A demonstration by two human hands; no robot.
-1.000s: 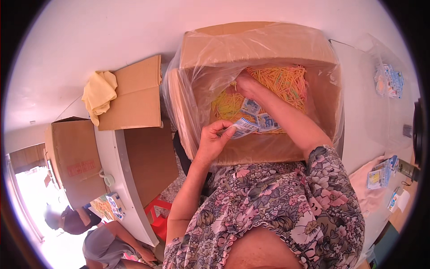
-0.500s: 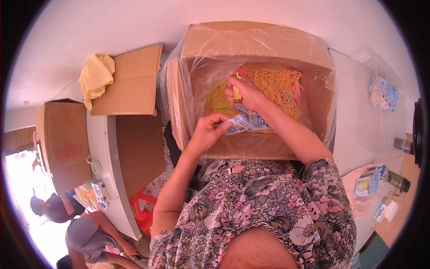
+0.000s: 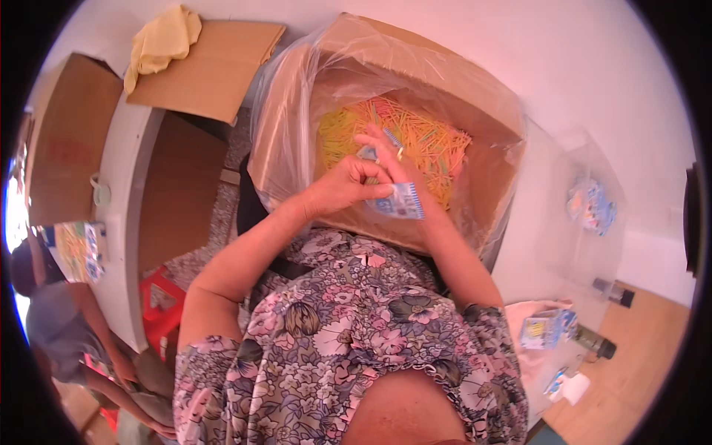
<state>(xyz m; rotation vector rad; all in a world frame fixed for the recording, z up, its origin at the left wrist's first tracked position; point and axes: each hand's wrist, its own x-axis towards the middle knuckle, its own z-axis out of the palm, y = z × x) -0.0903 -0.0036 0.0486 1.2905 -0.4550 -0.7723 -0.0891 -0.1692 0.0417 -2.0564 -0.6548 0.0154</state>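
My left hand (image 3: 343, 187) pinches a small clear packet with blue and white print (image 3: 400, 202) between thumb and fingers, above the near part of the box. Just beyond it, my right hand (image 3: 391, 165) crosses close behind the left fingers. Pale yellow stick ends (image 3: 400, 153) show at the right hand, though most of that grip is hidden. More blue-and-white packet film (image 3: 366, 152) shows beside the right fingers. Below both hands, thin yellow, orange and pink sticks (image 3: 437, 152) lie loose in a plastic-lined cardboard box (image 3: 475, 111).
Left of me stand a white table (image 3: 133, 159), cartons and a yellow cloth (image 3: 165, 38) on a cardboard flap. A red stool (image 3: 163, 304) and another person (image 3: 67, 326) are lower left. On the right, a clear bag of packets (image 3: 591, 206) and a dark bottle (image 3: 595, 343) lie on a surface.
My view has turned, shifting the scene leftward. My hands have come together: the left carries the packet in front of the right, and the stick bundle in the right is now mostly hidden.
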